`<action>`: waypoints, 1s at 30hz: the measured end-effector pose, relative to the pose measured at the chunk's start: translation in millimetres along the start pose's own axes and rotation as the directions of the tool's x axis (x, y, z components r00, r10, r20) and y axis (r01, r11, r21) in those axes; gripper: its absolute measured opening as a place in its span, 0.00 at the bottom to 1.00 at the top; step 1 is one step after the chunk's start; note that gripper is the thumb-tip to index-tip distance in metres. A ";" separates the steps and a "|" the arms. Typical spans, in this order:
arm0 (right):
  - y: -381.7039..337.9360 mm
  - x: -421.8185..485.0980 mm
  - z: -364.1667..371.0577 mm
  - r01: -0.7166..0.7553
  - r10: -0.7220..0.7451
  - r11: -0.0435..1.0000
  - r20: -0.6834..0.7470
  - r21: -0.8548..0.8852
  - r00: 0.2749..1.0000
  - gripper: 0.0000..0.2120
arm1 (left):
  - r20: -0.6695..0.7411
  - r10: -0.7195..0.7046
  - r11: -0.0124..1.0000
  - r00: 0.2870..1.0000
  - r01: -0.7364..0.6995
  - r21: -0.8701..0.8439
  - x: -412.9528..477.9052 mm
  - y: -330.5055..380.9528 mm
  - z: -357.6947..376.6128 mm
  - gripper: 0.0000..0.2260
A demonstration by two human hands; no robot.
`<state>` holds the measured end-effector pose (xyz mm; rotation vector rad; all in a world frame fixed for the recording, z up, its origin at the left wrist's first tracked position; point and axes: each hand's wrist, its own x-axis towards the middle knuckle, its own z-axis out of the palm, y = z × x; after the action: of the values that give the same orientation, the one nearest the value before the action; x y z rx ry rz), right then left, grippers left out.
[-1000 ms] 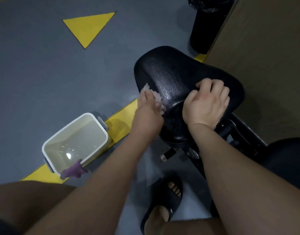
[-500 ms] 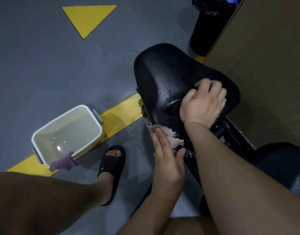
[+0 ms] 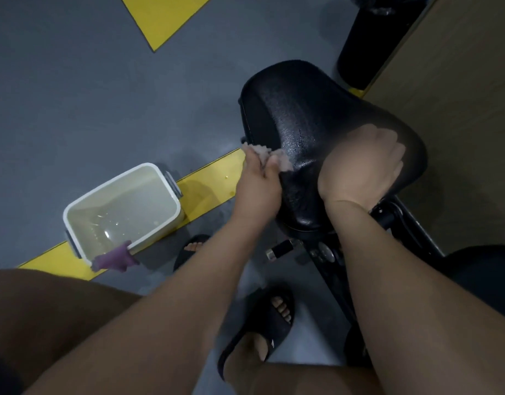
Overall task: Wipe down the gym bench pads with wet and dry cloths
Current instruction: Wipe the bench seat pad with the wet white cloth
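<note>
The black textured bench pad fills the upper middle and glistens with water drops. My left hand holds a pale pink cloth against the pad's left side, thumb and fingers around the bunched fabric. On the pad's right half lies my right hand, blurred, with the fingers curled against the surface and nothing visible in it. A purple cloth hangs over the near rim of the bucket.
A white rectangular bucket with water stands on the grey floor at the left, across a yellow floor stripe. The bench's black frame runs down under the pad. A black bin and a wooden wall stand at the right. My sandalled feet are below.
My left hand has swept the pink cloth back up from the pad's lower front to its left side. My right hand stays on the pad. The view shifted a little.
</note>
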<state>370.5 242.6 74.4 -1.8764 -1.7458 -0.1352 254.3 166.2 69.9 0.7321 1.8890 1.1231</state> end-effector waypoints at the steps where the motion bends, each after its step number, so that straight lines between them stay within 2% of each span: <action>1: -0.1 -0.1 0.3 0.000 0.000 1.000 -0.004 0.000 1.000 0.11 | 0.008 -0.023 1.000 1.000 0.022 0.017 18.7 3.3 -5.0 0.20; 3: -0.2 -0.1 0.8 -0.001 0.000 1.000 -0.008 -0.005 1.000 0.11 | 0.038 -0.089 0.993 0.995 0.092 -0.069 52.4 7.0 -15.1 0.10; 5: -0.5 0.7 0.7 -0.003 0.003 1.000 -0.010 -0.010 1.000 0.11 | 0.060 -0.127 0.980 0.990 0.135 -0.149 71.5 8.9 -18.8 0.08; 6: -1.0 0.9 0.6 -0.003 0.003 1.000 -0.007 -0.009 1.000 0.11 | 0.056 -0.130 0.980 0.990 0.136 -0.144 71.7 7.0 -17.6 0.09; 10: -1.5 1.5 -1.0 -0.002 0.002 1.000 -0.003 -0.001 1.000 0.10 | -0.022 -0.080 0.987 0.997 0.076 -0.144 12.6 -0.4 0.3 0.22; 12: -1.5 0.6 -1.6 -0.001 0.001 1.000 -0.002 -0.004 1.000 0.10 | -0.021 -0.067 0.983 0.998 0.062 -0.173 -23.0 -0.6 6.6 0.25; 15: -2.4 -0.3 -1.8 -0.005 0.005 1.000 -0.005 -0.007 1.000 0.10 | -0.021 -0.129 0.963 0.991 0.120 -0.243 -23.6 5.6 10.8 0.26; 16: -2.7 0.0 -1.6 -0.007 0.007 1.000 -0.003 -0.007 1.000 0.10 | -0.027 -0.146 0.955 0.989 0.134 -0.266 -11.9 7.1 10.7 0.23; 19: -3.1 0.8 -0.5 -0.008 0.008 1.000 -0.008 -0.015 1.000 0.10 | -0.044 -0.145 0.925 0.989 0.119 -0.360 44.4 14.2 2.9 0.04; 22: -3.1 0.5 1.4 0.000 0.000 1.000 -0.008 -0.025 1.000 0.11 | -0.043 -0.156 0.925 0.987 0.131 -0.356 94.3 25.3 -12.6 0.12; 24: -2.7 1.4 2.6 -0.002 0.001 0.999 -0.008 -0.032 1.000 0.11 | -0.047 -0.145 0.938 0.988 0.123 -0.323 105.2 24.4 -14.9 0.11; 30: -4.1 0.4 0.7 0.001 -0.001 0.999 -0.007 -0.033 1.000 0.10 | 0.053 -0.110 0.923 0.993 0.122 -0.366 22.8 4.6 -10.5 0.13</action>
<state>366.5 243.2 75.4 -1.8963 -1.7497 -0.1715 234.1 181.7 69.2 0.4176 1.6052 1.3323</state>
